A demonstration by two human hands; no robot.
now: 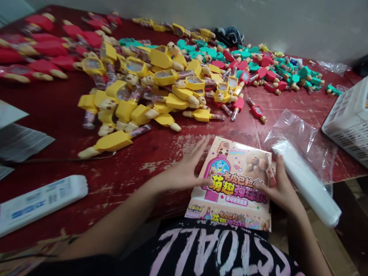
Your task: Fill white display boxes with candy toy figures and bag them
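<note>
A pink and cream cardboard display box [230, 180], printed with a cartoon animal and large Chinese characters, lies at the table's front edge against my shirt. At its left side my left hand [188, 166] has its fingers stretched out and apart, with the thumb reaching over the printed face. My right hand [281, 188] is at the opposite side, fingers spread, its thumb also over the face. Just beyond the right hand lies a roll of clear plastic bags [307, 182].
Yellow toys [169, 101] with animal heads and clear tubes are heaped behind the box. Red toys [48, 48] lie at left, teal toys [301, 76] at right. A white basket [350, 119] stands right; a white printed package [43, 201] and flat sheets [23, 143] lie left.
</note>
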